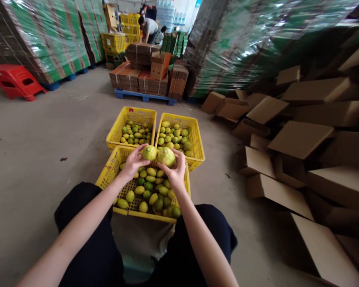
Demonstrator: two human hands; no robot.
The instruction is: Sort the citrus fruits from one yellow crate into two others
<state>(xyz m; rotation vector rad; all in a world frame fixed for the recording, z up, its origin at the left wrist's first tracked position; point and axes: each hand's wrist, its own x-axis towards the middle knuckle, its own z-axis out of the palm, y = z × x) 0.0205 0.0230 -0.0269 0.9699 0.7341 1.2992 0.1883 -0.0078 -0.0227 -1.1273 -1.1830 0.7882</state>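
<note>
My left hand [135,161] is closed on a yellow-green lemon [149,153]. A second, slightly larger lemon [166,157] sits in the fingers of my right hand [176,171]. Both fruits are held up side by side, close together, above the far part of the near yellow crate [113,163]. Inside that crate lie loose green and yellow lemons [148,186], with bare mesh floor showing between some of them. Beyond it stand a left yellow crate [115,131] and a right yellow crate [200,139], each holding more lemons.
Open cardboard boxes [300,139] are heaped on the right. A red stool [16,81] stands at the left. Flattened cartons [125,79] rest on a blue pallet [145,97] ahead, with a bending person [149,28] behind. Wrapped green stacks [56,36] flank the aisle.
</note>
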